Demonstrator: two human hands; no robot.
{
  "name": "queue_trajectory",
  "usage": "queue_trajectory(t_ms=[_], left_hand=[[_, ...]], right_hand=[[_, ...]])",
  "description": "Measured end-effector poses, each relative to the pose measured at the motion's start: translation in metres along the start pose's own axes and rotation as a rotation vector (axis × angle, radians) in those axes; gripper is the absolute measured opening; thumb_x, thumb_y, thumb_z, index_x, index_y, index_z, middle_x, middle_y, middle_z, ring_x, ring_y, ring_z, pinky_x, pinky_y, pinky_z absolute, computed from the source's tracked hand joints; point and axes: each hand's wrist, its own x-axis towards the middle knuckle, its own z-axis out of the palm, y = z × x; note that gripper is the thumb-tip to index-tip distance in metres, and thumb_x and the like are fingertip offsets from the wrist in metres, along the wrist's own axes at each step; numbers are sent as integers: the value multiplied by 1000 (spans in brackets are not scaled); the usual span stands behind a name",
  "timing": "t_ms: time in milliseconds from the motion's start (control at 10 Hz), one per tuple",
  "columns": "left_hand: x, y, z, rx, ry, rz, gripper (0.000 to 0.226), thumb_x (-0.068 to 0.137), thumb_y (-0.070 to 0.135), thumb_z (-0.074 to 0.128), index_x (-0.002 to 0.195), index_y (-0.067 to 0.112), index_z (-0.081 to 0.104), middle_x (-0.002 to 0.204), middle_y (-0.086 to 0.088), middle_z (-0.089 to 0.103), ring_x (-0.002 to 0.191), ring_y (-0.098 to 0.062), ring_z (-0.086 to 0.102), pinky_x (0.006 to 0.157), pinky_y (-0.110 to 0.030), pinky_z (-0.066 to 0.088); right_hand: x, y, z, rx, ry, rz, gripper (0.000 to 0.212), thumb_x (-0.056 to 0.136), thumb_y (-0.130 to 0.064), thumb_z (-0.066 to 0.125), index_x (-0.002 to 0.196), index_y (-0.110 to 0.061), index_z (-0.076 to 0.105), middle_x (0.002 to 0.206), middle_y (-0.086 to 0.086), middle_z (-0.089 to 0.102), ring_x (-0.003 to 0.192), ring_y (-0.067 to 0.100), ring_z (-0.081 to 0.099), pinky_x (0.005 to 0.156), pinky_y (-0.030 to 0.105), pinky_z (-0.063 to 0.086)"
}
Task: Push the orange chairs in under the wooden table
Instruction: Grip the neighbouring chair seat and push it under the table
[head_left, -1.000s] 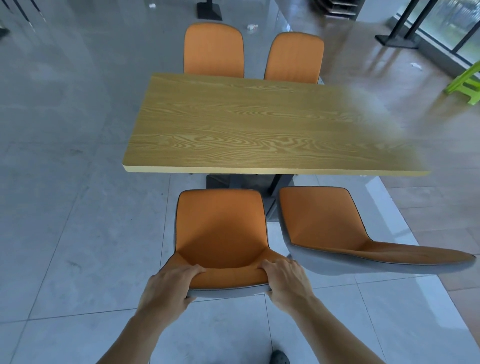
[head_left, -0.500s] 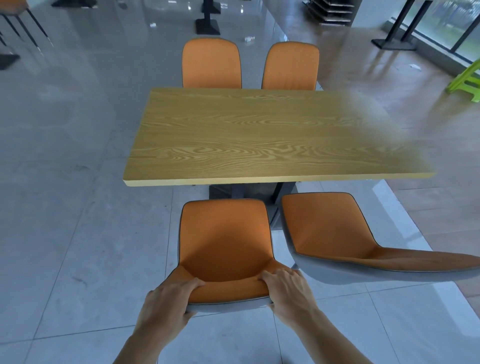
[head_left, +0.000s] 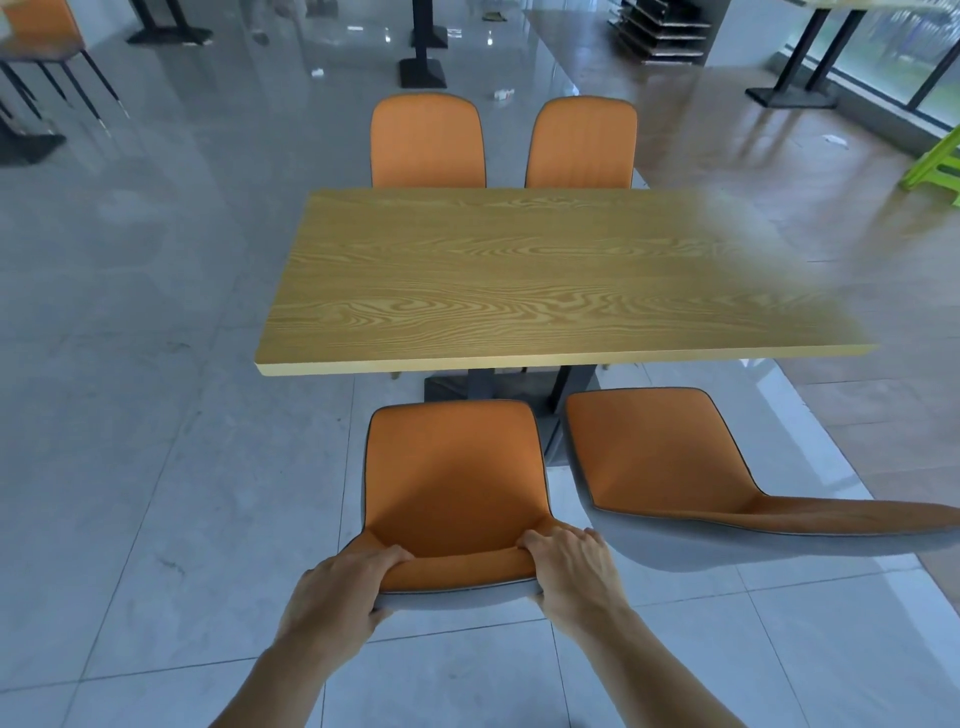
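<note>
— Four orange chairs, one tabletop (head_left: 519, 275). How far along?

— About half, I judge. Both far chairs, the far left (head_left: 428, 143) and far right (head_left: 581, 143), sit tucked in, backs right at the far edge. Both near ones stand clear of the near edge, seats fully in view.

— Which is in hand?

— The near left chair (head_left: 452, 483). Left hand (head_left: 337, 597) and right hand (head_left: 569, 569) clamp its backrest top, fingers (head_left: 587, 538) curled over the rim. The near right chair (head_left: 660, 457), just beside it and skewed, waits untouched.
</note>
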Motion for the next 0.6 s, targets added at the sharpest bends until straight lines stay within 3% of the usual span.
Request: queue_trajectory(t_ms=[300, 400, 600], left_hand=[[1, 4, -2, -10, -18, -9, 51, 79, 48, 74, 121, 45, 47, 112, 19, 60, 100, -10, 59, 89, -28, 48], [-3, 7, -7, 22, -39, -19, 63, 77, 61, 68, 131, 43, 40, 126, 19, 55, 111, -9, 54, 95, -30, 46], [-13, 14, -23, -5, -60, 30, 76, 79, 76, 50, 143, 40, 30, 141, 18, 45, 125, -9, 44, 103, -32, 41]], right_hand=[[0, 0, 0, -24, -36, 17, 48, 81, -35, 75, 125, -29, 54, 114, -1, 63, 112, 26, 54, 100, 41, 38], [-7, -4, -10, 11, -58, 41, 64, 79, -49, 77, 132, -28, 47, 122, -1, 60, 118, 26, 52, 104, 41, 36], [-35, 0, -38, 130, -17, 89, 63, 85, -53, 70, 135, -27, 44, 122, -1, 59, 116, 23, 52, 103, 39, 39]])
